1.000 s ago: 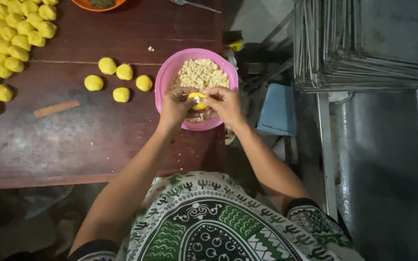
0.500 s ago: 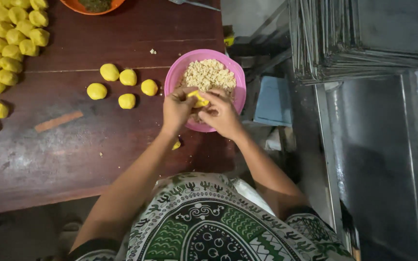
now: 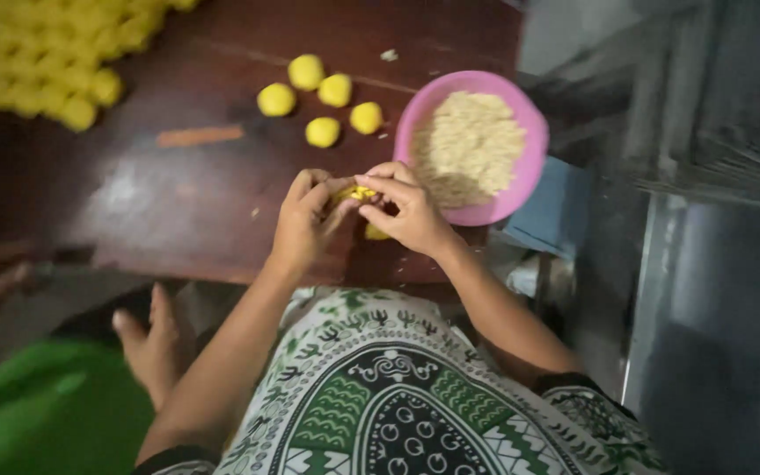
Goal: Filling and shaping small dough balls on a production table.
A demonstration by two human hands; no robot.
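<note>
My left hand (image 3: pixel 303 220) and my right hand (image 3: pixel 408 209) meet over the near edge of the dark wooden table (image 3: pixel 178 202). Together they pinch a small piece of yellow dough (image 3: pixel 361 193) between the fingertips. Just right of my hands stands a pink bowl (image 3: pixel 521 114) holding a pale crumbly filling (image 3: pixel 468 145). Beyond my hands, several finished yellow dough balls (image 3: pixel 320 92) lie in a loose cluster on the table. A small yellow bit (image 3: pixel 376 233) shows under my right hand.
A large heap of yellow dough balls (image 3: pixel 54 53) fills the table's far left. A flat wooden stick (image 3: pixel 200 135) lies beside it. Another person in green (image 3: pixel 46 413) has hands (image 3: pixel 156 343) at lower left. Stacked metal trays (image 3: pixel 714 114) stand at right, a blue stool (image 3: pixel 547 207) below the bowl.
My hands have drawn back from over the pink bowl toward the table's near edge, still working the yellow dough. The view has swung left and another person's hands have come into sight.
</note>
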